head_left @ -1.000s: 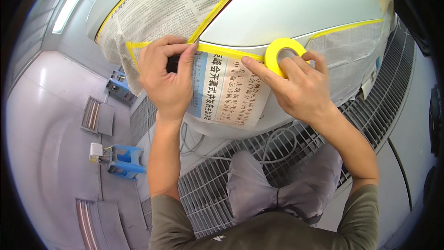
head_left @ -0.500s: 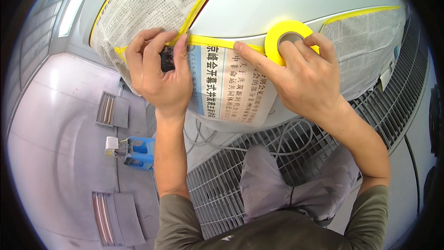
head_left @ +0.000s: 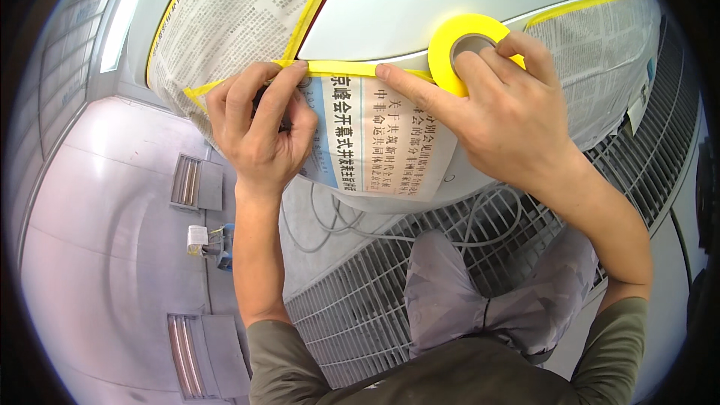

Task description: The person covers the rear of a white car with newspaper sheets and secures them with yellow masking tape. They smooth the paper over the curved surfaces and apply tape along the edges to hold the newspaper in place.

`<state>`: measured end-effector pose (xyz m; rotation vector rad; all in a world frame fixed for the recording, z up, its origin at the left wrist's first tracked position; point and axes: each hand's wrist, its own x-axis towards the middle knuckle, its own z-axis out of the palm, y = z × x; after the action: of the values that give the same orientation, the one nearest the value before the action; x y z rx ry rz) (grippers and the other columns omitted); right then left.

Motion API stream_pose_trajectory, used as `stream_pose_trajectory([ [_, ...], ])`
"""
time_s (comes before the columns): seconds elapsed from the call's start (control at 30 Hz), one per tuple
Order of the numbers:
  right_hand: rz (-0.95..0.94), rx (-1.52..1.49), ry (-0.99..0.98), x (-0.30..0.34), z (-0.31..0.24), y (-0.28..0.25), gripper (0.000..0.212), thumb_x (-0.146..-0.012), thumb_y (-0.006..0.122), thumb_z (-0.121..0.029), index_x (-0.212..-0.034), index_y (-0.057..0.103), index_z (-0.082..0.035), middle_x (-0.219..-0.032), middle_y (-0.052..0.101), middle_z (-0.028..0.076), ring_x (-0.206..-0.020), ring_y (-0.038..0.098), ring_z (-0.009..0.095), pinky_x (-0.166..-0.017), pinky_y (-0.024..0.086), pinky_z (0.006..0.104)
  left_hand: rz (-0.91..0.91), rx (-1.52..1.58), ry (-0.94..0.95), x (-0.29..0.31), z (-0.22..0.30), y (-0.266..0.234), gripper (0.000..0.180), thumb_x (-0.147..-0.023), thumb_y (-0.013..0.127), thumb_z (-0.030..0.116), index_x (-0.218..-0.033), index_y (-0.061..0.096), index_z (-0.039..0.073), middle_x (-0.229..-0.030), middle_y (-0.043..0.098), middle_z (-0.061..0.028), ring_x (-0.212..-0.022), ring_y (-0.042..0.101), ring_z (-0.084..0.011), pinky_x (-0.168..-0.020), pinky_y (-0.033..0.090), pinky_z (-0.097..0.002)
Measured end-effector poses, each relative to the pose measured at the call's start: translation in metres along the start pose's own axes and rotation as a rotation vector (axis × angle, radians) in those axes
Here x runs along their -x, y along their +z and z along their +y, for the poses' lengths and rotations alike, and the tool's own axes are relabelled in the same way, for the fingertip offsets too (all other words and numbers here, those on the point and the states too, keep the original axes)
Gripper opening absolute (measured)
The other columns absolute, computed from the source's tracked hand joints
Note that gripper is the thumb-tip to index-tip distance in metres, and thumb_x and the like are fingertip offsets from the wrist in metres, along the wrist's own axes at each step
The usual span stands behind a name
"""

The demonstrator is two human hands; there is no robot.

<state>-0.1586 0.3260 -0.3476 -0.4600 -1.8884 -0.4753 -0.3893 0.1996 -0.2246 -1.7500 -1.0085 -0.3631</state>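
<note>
A roll of yellow masking tape point(head_left: 442, 39) is in my right hand point(head_left: 514, 105), with fingers curled into its core. The right forefinger reaches left and presses on the tape strip point(head_left: 341, 68) running from the roll. This strip lies along the top edge of a newspaper sheet point(head_left: 390, 139), at the border of a pale car body panel point(head_left: 397, 7). My left hand point(head_left: 259, 131) is closed at the strip's left end, fingertips on the tape near the corner where another yellow strip slants upward. Its fingers hide part of the paper and a dark opening behind them.
More newspaper point(head_left: 232, 15) edged with yellow tape covers the body at left, and another masked patch point(head_left: 592, 67) lies at right. Below are a metal floor grating point(head_left: 352, 307) and a loose grey hose point(head_left: 382, 236). A blue-and-white device point(head_left: 217, 244) stands at left.
The left thumb has dropped from the tape's edge, and the left fingertips now rest on the strip. The right hand keeps the roll and its forefinger on the tape. The view has shifted slightly.
</note>
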Motion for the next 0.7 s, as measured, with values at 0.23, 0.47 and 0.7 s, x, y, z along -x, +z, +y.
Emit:
stream_pose_trajectory([
  [0.23, -0.041, 0.026, -0.012, -0.003, 0.003, -0.006, 0.050, -0.097, 0.061, -0.020, -0.143, 0.069, -0.040, -0.085, 0.059, -0.001, -0.073, 0.062, 0.013, -0.112, 0.034, 0.0374, -0.008, -0.001, 0.029, 0.000, 0.006, 0.001, 0.039, -0.072, 0.076, 0.007, -0.110, 0.083, 0.015, -0.110, 0.071, 0.0024, -0.096, 0.057, -0.0208, -0.085, 0.048, -0.0333],
  [0.47, -0.040, 0.021, -0.016, -0.007, 0.007, -0.010, 0.048, -0.097, 0.061, -0.020, -0.139, 0.071, -0.040, -0.083, 0.060, 0.000, -0.070, 0.061, 0.014, -0.111, 0.036, 0.0374, -0.052, -0.013, 0.023, 0.002, 0.015, 0.003, 0.038, -0.074, 0.077, 0.017, -0.111, 0.084, 0.017, -0.111, 0.072, 0.0054, -0.099, 0.055, -0.0211, -0.090, 0.045, -0.0326],
  [0.7, -0.029, 0.037, -0.037, -0.012, 0.013, -0.013, 0.046, -0.096, 0.060, -0.020, -0.136, 0.073, -0.041, -0.082, 0.061, 0.000, -0.069, 0.061, 0.014, -0.112, 0.036, 0.0375, -0.057, -0.032, 0.017, -0.002, 0.023, 0.006, 0.037, -0.073, 0.078, 0.022, -0.109, 0.084, 0.018, -0.107, 0.070, 0.0068, -0.097, 0.052, -0.0207, -0.089, 0.043, -0.0328],
])
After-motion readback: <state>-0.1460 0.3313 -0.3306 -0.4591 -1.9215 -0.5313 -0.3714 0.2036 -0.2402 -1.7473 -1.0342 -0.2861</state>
